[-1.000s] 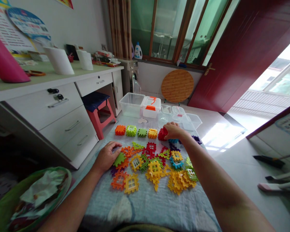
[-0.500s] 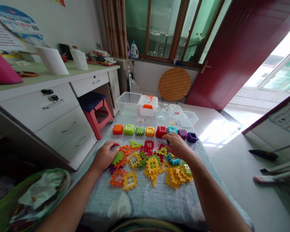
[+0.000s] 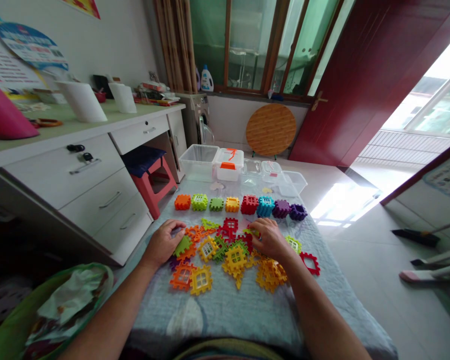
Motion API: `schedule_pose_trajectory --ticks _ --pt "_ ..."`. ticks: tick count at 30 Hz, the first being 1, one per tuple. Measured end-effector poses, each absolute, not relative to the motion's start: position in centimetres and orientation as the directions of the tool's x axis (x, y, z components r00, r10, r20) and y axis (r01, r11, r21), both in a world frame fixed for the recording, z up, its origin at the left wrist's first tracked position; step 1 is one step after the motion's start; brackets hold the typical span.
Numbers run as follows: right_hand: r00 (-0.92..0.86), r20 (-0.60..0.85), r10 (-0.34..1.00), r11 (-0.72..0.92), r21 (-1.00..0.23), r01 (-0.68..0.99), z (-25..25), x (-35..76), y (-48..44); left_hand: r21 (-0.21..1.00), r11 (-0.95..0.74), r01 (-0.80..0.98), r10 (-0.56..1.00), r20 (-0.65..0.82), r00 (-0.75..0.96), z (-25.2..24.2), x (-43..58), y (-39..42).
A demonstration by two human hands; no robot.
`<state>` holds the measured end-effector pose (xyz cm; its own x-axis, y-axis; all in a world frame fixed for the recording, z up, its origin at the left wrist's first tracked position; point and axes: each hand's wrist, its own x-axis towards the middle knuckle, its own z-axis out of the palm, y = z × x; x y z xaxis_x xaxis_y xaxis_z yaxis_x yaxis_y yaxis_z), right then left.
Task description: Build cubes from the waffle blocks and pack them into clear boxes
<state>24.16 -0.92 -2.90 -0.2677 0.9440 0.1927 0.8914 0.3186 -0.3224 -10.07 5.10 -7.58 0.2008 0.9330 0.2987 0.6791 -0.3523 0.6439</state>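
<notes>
A heap of flat plastic building tiles (image 3: 232,257) in yellow, orange, red and green lies on a pale blue cloth (image 3: 225,310). My left hand (image 3: 165,242) rests on the heap's left edge, fingers spread over a green tile (image 3: 183,245). My right hand (image 3: 269,238) lies on the heap's right side, fingers curled over the tiles; what is under them is hidden. Behind the heap runs a row of assembled cubes (image 3: 240,205), from an orange cube (image 3: 182,202) on the left to a purple cube (image 3: 297,212) on the right. A loose red tile (image 3: 309,262) lies right of my arm.
Clear plastic boxes (image 3: 199,161) and a lidded box with an orange clasp (image 3: 228,165) stand behind the cloth. A white desk with drawers (image 3: 78,175) and a red stool (image 3: 152,175) are at the left. A green basket (image 3: 41,315) sits lower left. Brooms (image 3: 427,240) lie at the right.
My right hand has left the row of cubes and come back onto the heap. The row now shows red, blue and purple cubes. A red tile lies apart at the right. Left hand unmoved.
</notes>
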Motion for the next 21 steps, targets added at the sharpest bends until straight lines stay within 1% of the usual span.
schedule_pose_trajectory --ticks 3,5,8,11,16,19,21 --pt "-0.199 0.349 0.916 0.337 -0.399 0.852 -3.5 24.7 -0.8 0.643 -0.352 0.681 0.933 0.299 0.199 -7.6 -10.0 5.1" --pt "-0.082 0.429 0.899 0.303 -0.478 0.824 -3.5 25.0 -0.8 0.641 -0.352 0.683 0.932 0.305 0.194 -7.4 -10.0 5.1" --pt "0.069 0.450 0.890 0.238 -0.589 0.773 -3.3 25.7 -0.9 0.634 -0.356 0.687 0.930 0.314 0.191 -7.1 -9.9 5.0" --pt "0.057 0.413 0.909 0.233 -0.617 0.752 -3.0 26.5 -1.1 0.631 -0.365 0.685 0.927 0.316 0.203 -7.2 -10.0 5.0" --pt "-0.022 0.258 0.966 0.191 -0.653 0.733 -2.2 28.0 -1.2 0.642 -0.348 0.683 0.935 0.292 0.201 -7.5 -10.0 5.1" --pt "-0.056 0.150 0.987 0.142 -0.657 0.741 -1.8 28.8 -1.4 0.671 -0.298 0.679 0.950 0.280 0.140 -6.8 -9.9 5.0" --pt "-0.091 0.069 0.993 0.114 -0.644 0.756 -1.8 29.2 -1.5 0.680 -0.293 0.672 0.945 0.314 0.094 -5.9 -9.7 4.7"
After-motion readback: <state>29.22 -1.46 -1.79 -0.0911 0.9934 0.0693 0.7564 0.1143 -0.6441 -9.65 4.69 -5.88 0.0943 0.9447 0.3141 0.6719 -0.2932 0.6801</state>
